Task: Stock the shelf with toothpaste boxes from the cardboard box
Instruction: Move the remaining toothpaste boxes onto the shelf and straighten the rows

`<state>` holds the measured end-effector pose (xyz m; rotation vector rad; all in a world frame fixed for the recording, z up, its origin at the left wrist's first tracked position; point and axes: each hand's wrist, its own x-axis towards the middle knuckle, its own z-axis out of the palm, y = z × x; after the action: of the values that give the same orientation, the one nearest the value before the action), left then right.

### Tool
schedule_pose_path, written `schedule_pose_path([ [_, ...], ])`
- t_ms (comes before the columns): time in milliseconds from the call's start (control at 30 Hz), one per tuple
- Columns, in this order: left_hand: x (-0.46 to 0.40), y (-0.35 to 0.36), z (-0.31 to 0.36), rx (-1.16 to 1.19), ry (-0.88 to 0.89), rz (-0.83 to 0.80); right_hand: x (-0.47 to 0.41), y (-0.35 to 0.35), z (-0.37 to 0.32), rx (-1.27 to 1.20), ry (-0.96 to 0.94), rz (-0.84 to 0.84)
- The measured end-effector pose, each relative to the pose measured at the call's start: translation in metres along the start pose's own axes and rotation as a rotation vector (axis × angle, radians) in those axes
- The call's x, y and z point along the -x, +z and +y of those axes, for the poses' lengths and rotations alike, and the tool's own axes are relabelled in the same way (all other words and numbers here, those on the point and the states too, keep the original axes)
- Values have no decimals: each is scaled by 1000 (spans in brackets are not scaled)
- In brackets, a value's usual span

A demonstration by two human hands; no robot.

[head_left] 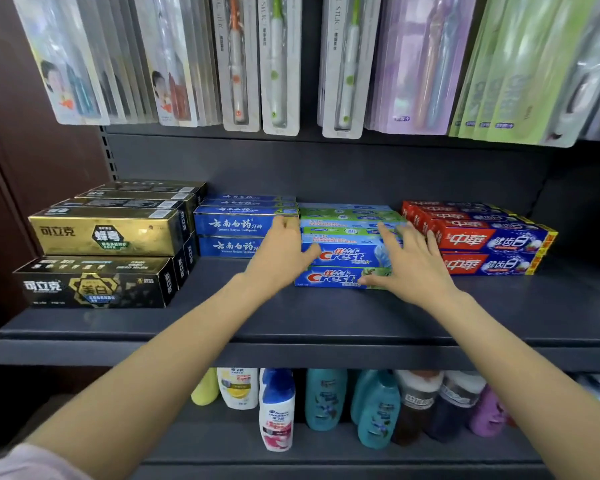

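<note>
On the dark grey shelf (291, 327) stand rows of toothpaste boxes: gold and black ones (104, 258) at the left, dark blue ones (232, 226), a stack of blue-green Crest boxes (343, 254) in the middle, and red-blue ones (482, 240) at the right. My left hand (281, 254) rests against the left end of the Crest stack, fingers spread. My right hand (409, 261) lies flat on the right end of the same stack, thumb at the lowest box. Neither hand grips a box. No cardboard box is in view.
Packaged toothbrushes (278, 64) hang in rows above the shelf. Shampoo bottles (326, 400) stand on the shelf below. A brown wall panel (21, 161) borders the left side. The front strip of the toothpaste shelf is bare.
</note>
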<state>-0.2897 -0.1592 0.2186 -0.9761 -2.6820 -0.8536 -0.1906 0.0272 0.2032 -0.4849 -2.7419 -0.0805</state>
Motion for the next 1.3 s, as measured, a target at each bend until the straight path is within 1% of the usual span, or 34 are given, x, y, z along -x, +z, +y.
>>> schedule_pose_path([
  [33,0,3,4,37,-85,7,-1,2,0,18,-14,8],
  [67,0,6,7,85,-161,-22,-2,2,-1,26,-38,16],
  [133,-2,12,10,181,-240,-67,-7,1,-6,35,-112,14],
  [233,-4,15,9,224,-216,-67,-11,-2,-11,49,-185,-23],
  [500,-6,26,11,352,-260,-45,-18,-5,-14,15,-250,-103],
  [567,-4,25,10,357,-225,-47,-20,-6,-14,2,-253,-134],
  [600,-3,23,9,313,-168,-35,-20,-7,-13,3,-252,-146],
  [633,-3,20,7,203,-83,-11,-20,-8,-12,18,-244,-147],
  [733,-6,14,6,-357,202,21,-18,-8,-3,96,-150,-109],
  [767,-10,13,7,-458,245,-3,-18,-8,-1,101,-115,-107],
  [800,-13,13,10,-502,250,-43,-19,-9,-1,97,-97,-119],
  [900,-23,15,13,-478,230,-110,-27,-14,2,54,-111,-192],
  [1000,-29,19,13,-498,226,-102,-33,-16,5,10,-149,-230],
  [1067,-30,20,13,-518,229,-105,-37,-16,7,14,-167,-242],
  [1167,-29,22,15,-532,215,-125,-39,-15,9,16,-173,-303],
  [1233,-29,21,15,-533,203,-139,-39,-14,9,26,-159,-298],
  [1300,-28,20,18,-538,188,-151,-36,-16,7,67,-156,-254],
])
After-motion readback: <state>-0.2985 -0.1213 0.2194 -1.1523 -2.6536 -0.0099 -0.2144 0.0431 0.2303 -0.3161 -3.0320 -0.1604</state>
